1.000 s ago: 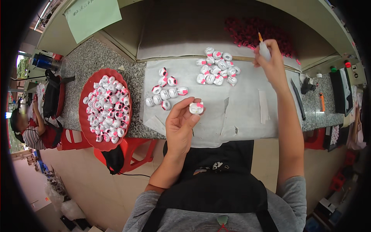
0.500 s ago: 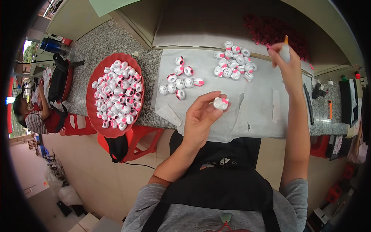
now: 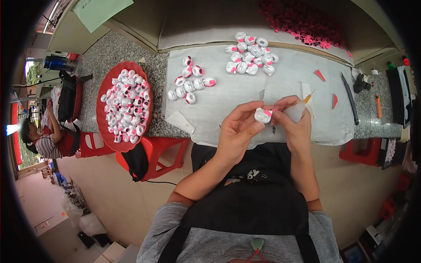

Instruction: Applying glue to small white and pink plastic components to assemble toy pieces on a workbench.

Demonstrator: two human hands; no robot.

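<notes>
My left hand (image 3: 237,133) pinches a small white cat-head piece (image 3: 262,115) with a pink bow at one corner, held above the paper-covered table. Close against it on the right, my right hand (image 3: 299,131) has thumb and forefinger together at the pink bow. Whether those fingertips hold a separate pink part is too small to tell. Tucked in the same right hand is a translucent squeeze bottle (image 3: 296,112) with an orange needle tip pointing up and away. Similar white-and-pink heads (image 3: 251,56) lie clustered at the back, and several more (image 3: 188,83) lie to the left.
A red scalloped bowl (image 3: 101,94) full of such heads stands at left. Small pink parts (image 3: 302,24) are heaped on the shelf behind. Pink scraps (image 3: 319,75), a dark slender tool (image 3: 349,98) and an orange knife (image 3: 378,106) lie right. A person (image 3: 44,140) sits far left.
My right hand has come back from the heap of pink parts, bottle still in it, to meet the cat-head piece. The left hand has shifted slightly right with the piece. The view has shifted too.
</notes>
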